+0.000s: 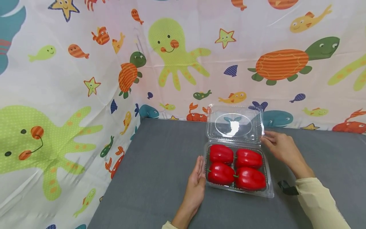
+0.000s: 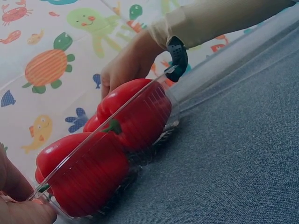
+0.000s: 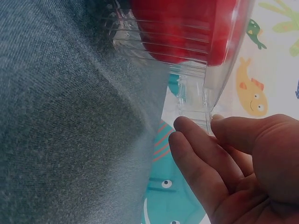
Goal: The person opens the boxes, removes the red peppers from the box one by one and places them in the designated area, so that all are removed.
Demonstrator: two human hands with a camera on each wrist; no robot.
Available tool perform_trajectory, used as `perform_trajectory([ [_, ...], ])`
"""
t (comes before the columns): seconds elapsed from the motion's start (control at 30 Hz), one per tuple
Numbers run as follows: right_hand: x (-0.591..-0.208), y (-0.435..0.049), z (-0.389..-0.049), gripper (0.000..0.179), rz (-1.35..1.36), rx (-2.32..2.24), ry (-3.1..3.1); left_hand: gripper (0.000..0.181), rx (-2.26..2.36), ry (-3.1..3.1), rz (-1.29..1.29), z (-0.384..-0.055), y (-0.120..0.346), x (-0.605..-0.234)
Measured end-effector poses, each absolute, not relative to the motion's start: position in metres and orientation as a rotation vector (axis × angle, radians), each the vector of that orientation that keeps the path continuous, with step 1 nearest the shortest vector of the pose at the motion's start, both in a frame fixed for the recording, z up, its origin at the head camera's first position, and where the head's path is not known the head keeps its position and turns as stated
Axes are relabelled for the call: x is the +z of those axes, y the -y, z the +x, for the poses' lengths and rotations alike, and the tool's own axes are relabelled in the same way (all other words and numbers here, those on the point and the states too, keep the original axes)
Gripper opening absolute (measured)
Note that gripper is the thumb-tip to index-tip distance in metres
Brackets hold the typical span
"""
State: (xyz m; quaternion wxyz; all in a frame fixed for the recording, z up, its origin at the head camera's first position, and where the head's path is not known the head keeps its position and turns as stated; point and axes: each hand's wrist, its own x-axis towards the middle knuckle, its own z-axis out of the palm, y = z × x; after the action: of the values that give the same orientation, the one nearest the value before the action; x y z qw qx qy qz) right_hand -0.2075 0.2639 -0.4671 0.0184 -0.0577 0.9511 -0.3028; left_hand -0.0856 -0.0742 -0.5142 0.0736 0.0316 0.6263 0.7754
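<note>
A clear plastic clamshell container lies on the grey cloth with its lid raised at the back, leaning toward the printed backdrop. Several red bell peppers sit in the base in two rows, some with green stems showing. My left hand is at the container's left side; in the left wrist view its thumb and fingers pinch the rim. With thumb and fingertips, my right hand holds the right edge of the lid near the hinge. In the right wrist view the peppers show partly through the plastic wall.
Grey cloth covers the table. Behind and to the left hangs a white curtain printed with sea animals, meeting the table's back edge just behind the lid. A dark strap is on the right wrist.
</note>
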Motion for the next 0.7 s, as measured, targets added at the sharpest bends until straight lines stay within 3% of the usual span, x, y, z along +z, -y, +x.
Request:
perform_trajectory([
  [0.7, -0.4734, -0.2641, -0.2035, 0.059, -0.203, -0.969, -2.967, 0.072, 2.338, -1.895, 0.114, -0.0837, 0.073, -0.5138],
])
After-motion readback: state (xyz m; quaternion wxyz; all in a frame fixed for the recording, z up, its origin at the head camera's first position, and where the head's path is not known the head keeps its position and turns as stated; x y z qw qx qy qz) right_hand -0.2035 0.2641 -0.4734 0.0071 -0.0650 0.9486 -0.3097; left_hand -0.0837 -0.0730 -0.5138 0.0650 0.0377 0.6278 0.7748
